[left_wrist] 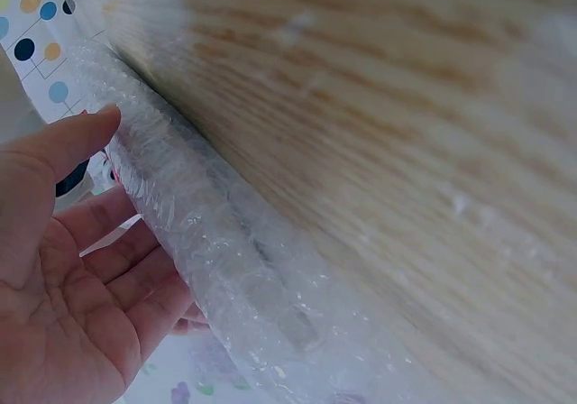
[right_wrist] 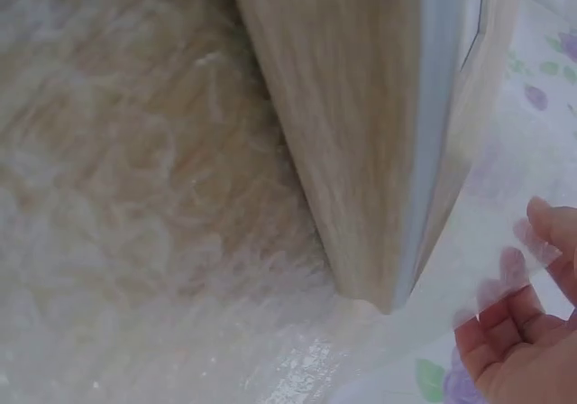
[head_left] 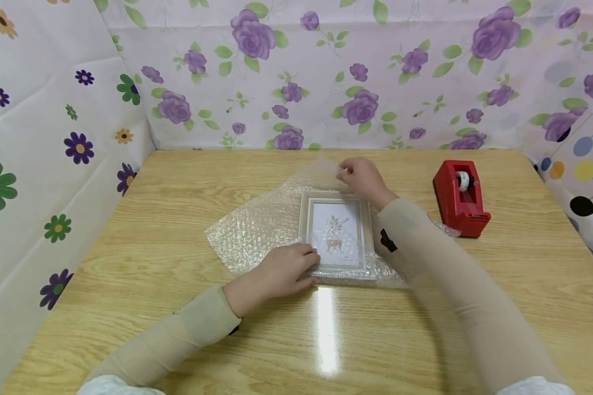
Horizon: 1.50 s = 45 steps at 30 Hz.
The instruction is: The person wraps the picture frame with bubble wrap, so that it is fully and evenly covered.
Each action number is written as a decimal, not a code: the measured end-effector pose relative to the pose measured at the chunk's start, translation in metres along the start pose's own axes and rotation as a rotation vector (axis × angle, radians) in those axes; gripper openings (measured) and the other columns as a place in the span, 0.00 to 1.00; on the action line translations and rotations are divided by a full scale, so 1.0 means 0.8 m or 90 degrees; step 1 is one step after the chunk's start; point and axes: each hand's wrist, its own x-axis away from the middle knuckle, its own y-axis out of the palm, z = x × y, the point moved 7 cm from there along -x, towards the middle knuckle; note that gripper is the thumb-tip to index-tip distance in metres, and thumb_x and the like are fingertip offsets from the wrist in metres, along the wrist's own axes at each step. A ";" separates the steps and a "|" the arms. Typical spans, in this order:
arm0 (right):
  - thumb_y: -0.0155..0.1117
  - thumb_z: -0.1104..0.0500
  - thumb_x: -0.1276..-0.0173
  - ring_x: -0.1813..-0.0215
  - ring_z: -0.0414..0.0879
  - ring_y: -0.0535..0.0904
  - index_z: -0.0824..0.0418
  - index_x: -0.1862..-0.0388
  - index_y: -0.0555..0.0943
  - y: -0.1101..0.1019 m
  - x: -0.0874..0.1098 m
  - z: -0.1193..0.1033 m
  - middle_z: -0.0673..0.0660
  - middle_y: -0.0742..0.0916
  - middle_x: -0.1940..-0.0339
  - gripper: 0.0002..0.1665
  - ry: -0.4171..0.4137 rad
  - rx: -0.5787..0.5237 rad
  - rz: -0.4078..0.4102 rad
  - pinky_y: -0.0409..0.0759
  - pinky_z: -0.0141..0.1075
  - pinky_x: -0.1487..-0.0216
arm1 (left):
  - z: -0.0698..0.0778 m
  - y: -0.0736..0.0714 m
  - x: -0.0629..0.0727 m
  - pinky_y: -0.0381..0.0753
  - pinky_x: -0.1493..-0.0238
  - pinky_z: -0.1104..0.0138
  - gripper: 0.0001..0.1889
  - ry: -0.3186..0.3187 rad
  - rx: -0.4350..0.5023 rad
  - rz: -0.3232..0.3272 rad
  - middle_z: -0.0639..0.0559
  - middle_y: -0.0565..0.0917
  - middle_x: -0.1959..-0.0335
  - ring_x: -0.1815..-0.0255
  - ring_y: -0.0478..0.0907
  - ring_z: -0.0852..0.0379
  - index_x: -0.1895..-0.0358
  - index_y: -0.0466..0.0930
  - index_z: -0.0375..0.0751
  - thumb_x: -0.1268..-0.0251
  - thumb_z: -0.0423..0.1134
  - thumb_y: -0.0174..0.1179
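Observation:
A picture frame [head_left: 303, 216] with a pale border lies face up on a sheet of bubble wrap [head_left: 257, 227]. Its print shows a plant and a small brown motif. Clear wrap is folded over the frame's near part. My left hand [head_left: 284, 271] holds this fold at the near left corner, thumb along the near edge; in the left wrist view the fingers [left_wrist: 126, 278] pass partly behind the wrap. At the far side, my right hand [head_left: 363, 178] pinches a raised corner of the wrap. The right wrist view shows fingertips [right_wrist: 514, 273] through the film, beside the frame's edge [right_wrist: 343, 151].
A red tape dispenser [head_left: 458, 200] with a roll of tape stands to the right, near the end of the wrap. All lies on a wood-grain table [head_left: 178, 181]. Flowered cloth [head_left: 326, 77] hangs behind the table and along its sides.

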 end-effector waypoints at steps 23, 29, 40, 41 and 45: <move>0.57 0.63 0.31 0.61 0.53 0.81 0.71 0.56 0.82 -0.011 0.033 -0.017 0.66 0.87 0.61 0.12 -0.095 0.041 -0.104 0.81 0.45 0.56 | -0.001 0.001 0.002 0.83 0.63 0.67 0.15 -0.007 0.003 -0.005 0.50 0.83 0.58 0.61 0.80 0.57 0.58 0.81 0.42 0.41 0.48 0.65; 0.59 0.65 0.32 0.53 0.56 0.83 0.70 0.54 0.83 -0.004 0.051 -0.019 0.65 0.87 0.56 0.12 -0.159 0.083 -0.098 0.81 0.47 0.49 | -0.001 -0.002 0.002 0.83 0.65 0.67 0.14 -0.004 -0.002 0.005 0.51 0.83 0.59 0.62 0.79 0.58 0.60 0.81 0.42 0.42 0.48 0.65; 0.63 0.71 0.39 0.56 0.58 0.83 0.69 0.60 0.85 0.011 0.084 -0.032 0.64 0.87 0.61 0.09 -0.387 0.191 0.005 0.83 0.47 0.55 | -0.001 -0.004 0.002 0.83 0.62 0.66 0.15 -0.005 0.008 -0.005 0.50 0.83 0.57 0.59 0.80 0.56 0.60 0.81 0.42 0.43 0.49 0.66; 0.63 0.72 0.40 0.57 0.58 0.83 0.69 0.61 0.85 0.012 0.086 -0.032 0.63 0.87 0.62 0.09 -0.405 0.196 0.015 0.83 0.47 0.56 | -0.001 -0.005 0.002 0.83 0.61 0.66 0.15 -0.006 0.009 -0.006 0.50 0.83 0.57 0.59 0.80 0.56 0.60 0.81 0.42 0.43 0.48 0.66; 0.61 0.70 0.39 0.59 0.55 0.82 0.67 0.62 0.85 0.019 0.091 -0.027 0.61 0.86 0.64 0.08 -0.459 0.212 0.047 0.83 0.44 0.60 | -0.002 -0.004 0.002 0.83 0.61 0.66 0.14 -0.009 0.022 -0.006 0.50 0.83 0.57 0.59 0.80 0.56 0.60 0.81 0.42 0.43 0.48 0.66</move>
